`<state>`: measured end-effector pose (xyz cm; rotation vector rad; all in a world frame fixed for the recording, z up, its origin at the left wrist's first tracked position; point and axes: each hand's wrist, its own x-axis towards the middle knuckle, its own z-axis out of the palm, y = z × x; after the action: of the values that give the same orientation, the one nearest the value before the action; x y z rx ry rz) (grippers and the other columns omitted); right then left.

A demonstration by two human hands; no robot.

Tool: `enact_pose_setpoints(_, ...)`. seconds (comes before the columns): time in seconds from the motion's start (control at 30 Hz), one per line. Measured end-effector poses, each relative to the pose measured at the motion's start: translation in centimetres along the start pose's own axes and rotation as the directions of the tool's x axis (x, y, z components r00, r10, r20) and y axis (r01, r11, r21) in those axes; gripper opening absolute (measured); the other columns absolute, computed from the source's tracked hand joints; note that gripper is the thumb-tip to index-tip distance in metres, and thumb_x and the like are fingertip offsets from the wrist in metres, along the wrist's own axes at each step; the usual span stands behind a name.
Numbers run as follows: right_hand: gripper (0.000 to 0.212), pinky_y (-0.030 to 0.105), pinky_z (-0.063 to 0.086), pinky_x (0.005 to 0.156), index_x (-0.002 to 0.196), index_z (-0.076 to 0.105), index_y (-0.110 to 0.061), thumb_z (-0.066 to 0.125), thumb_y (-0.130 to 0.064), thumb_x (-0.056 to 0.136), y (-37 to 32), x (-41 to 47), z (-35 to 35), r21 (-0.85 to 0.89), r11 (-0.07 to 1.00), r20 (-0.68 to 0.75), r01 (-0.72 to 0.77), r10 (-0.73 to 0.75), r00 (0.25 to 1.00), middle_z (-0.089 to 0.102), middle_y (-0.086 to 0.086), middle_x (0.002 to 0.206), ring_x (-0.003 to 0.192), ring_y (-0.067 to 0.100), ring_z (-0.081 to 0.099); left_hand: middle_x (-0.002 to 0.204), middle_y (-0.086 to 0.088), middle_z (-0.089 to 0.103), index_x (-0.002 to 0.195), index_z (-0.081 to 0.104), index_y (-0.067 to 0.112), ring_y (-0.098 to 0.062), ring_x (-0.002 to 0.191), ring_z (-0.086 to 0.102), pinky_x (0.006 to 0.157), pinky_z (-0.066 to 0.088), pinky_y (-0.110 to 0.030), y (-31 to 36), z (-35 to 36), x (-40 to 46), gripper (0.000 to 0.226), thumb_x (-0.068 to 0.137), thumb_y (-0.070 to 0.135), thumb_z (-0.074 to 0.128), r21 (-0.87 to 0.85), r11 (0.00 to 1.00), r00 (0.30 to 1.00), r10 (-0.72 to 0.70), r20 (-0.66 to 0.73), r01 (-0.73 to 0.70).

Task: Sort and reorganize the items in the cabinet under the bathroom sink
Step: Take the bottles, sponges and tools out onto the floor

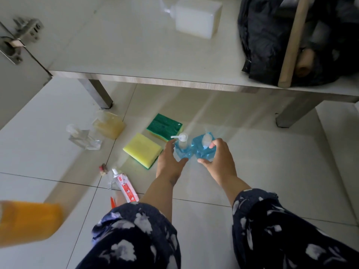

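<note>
Two blue pump bottles stand side by side on the tiled floor below the cabinet's edge. My left hand (169, 159) is wrapped around the left blue bottle (182, 150), and my right hand (218, 158) grips the right blue bottle (204, 149). To their left lie a yellow sponge (142, 149) and a sponge with its green side up (165, 126). Further left stand an amber pump bottle (109, 124) and a clear pump bottle (84, 137). A toothpaste tube (125, 186) lies near my left forearm.
The cabinet floor (136, 45) holds a white pump bottle (196, 15) at the back and a black plastic bag (272, 39) with a wooden handle (293, 41) at the right. An open cabinet door with hinge (23, 35) is left. An orange object (29, 222) sits bottom left.
</note>
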<state>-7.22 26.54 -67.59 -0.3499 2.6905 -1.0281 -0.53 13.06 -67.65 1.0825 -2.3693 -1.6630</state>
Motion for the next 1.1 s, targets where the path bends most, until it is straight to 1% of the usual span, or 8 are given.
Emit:
enact_pose_setpoints(0.2, 0.057, 0.031, 0.043, 0.087, 0.122, 0.045, -0.017, 0.076, -0.022, 0.075, -3.8, 1.1, -5.7, -0.215, 0.976, 0.259, -0.044, 0.100, 0.961, 0.052, 0.007, 0.125, 0.112, 0.026, 0.054, 0.138, -0.002, 0.050, 0.139, 0.038, 0.021, -0.024, 0.127, 0.048, 0.096, 0.041, -0.032, 3.6, -3.5, -1.2, 0.076, 0.075, 0.018, 0.080, 0.082, 0.995, 0.999, 0.050, -0.012, -0.049)
enact_pose_setpoints(0.37, 0.055, 0.028, 0.043, 0.091, 0.131, 0.048, -0.021, 0.071, -0.029, 0.082, -10.4, 2.8, -11.8, -0.417, 0.905, 0.435, 0.079, 0.122, 0.892, 0.053, 0.005, 0.131, 0.116, 0.024, 0.054, 0.132, -0.004, 0.054, 0.133, 0.048, 0.018, -0.022, 0.119, 0.052, 0.095, 0.040, -0.029, 10.5, -7.4, -0.9, 0.056, 0.084, 0.031, 0.071, 0.138, 0.979, 0.980, 0.166, -0.113, -0.150)
enact_pose_setpoints(0.47, 0.048, 0.027, 0.042, 0.087, 0.129, 0.050, -0.023, 0.068, -0.031, 0.085, -14.1, 4.6, -15.1, -0.368, 0.925, 0.422, 0.098, 0.073, 0.904, 0.053, 0.003, 0.131, 0.115, 0.022, 0.055, 0.136, -0.001, 0.050, 0.130, 0.050, 0.021, -0.021, 0.124, 0.048, 0.097, 0.038, -0.031, 14.8, -8.7, 0.4, 0.039, 0.095, 0.037, 0.053, 0.300, 0.933, 0.954, 0.254, -0.158, -0.198)
enact_pose_setpoints(0.57, 0.041, 0.026, 0.042, 0.090, 0.128, 0.052, -0.020, 0.063, -0.027, 0.089, -16.9, 7.2, -17.1, -0.335, 0.921, 0.372, 0.201, -0.067, 0.926, 0.055, 0.002, 0.130, 0.118, 0.021, 0.054, 0.145, 0.000, 0.041, 0.135, 0.046, 0.024, -0.020, 0.134, 0.037, 0.107, 0.033, -0.039, 17.2, -9.1, 3.0, 0.041, 0.097, 0.040, 0.044, 0.488, 0.847, 0.949, 0.297, -0.107, -0.210)
enact_pose_setpoints(0.73, 0.035, 0.026, 0.040, 0.090, 0.127, 0.054, -0.025, 0.054, -0.021, 0.093, -19.1, 13.9, -17.0, -0.287, 0.907, 0.243, 0.308, -0.242, 0.939, 0.046, 0.002, 0.140, 0.122, 0.022, 0.050, 0.162, 0.000, 0.001, 0.153, 0.011, 0.029, -0.022, 0.149, -0.006, 0.118, -0.001, -0.051, 18.6, -9.8, 8.8, 0.061, 0.098, 0.054, 0.025, 0.773, 0.625, 0.991, 0.133, 0.036, -0.112)
enact_pose_setpoints(0.87, 0.056, 0.040, 0.024, 0.116, 0.144, 0.037, -0.025, 0.056, -0.033, 0.092, -20.7, 20.0, -15.8, -0.443, 0.840, 0.186, 0.313, -0.256, 0.949, 0.023, 0.008, 0.154, 0.144, 0.029, 0.019, 0.157, -0.003, -0.025, 0.150, -0.012, 0.035, -0.027, 0.145, -0.022, 0.116, -0.007, -0.054, 18.3, -9.9, 11.5, 0.075, 0.091, 0.069, 0.021, 0.824, 0.551, 0.991, 0.039, 0.131, -0.131)
enact_pose_setpoints(0.97, 0.068, 0.048, 0.007, 0.119, 0.151, 0.021, -0.027, 0.054, -0.041, 0.093, -21.9, 23.9, -14.9, -0.545, 0.789, 0.163, 0.283, -0.231, 0.959, 0.006, 0.009, 0.160, 0.148, 0.031, -0.002, 0.154, -0.001, -0.032, 0.148, -0.017, 0.038, -0.026, 0.143, -0.029, 0.115, -0.012, -0.053, 17.6, -9.7, 12.2, 0.076, 0.089, 0.071, 0.018, 0.826, 0.546, 0.990, 0.066, 0.128, -0.143)
enact_pose_setpoints(1.1, 0.070, 0.051, 0.014, 0.116, 0.150, 0.016, -0.035, 0.054, -0.045, 0.091, -22.9, 27.4, -14.0, -0.587, 0.768, 0.164, 0.256, -0.197, 0.967, 0.020, 0.012, 0.154, 0.143, 0.034, 0.014, 0.153, 0.000, -0.035, 0.146, -0.020, 0.041, -0.025, 0.141, -0.032, 0.115, -0.014, -0.053, 17.2, -9.6, 12.4, 0.074, 0.088, 0.072, 0.014, 0.836, 0.528, 0.989, 0.086, 0.123, -0.150)
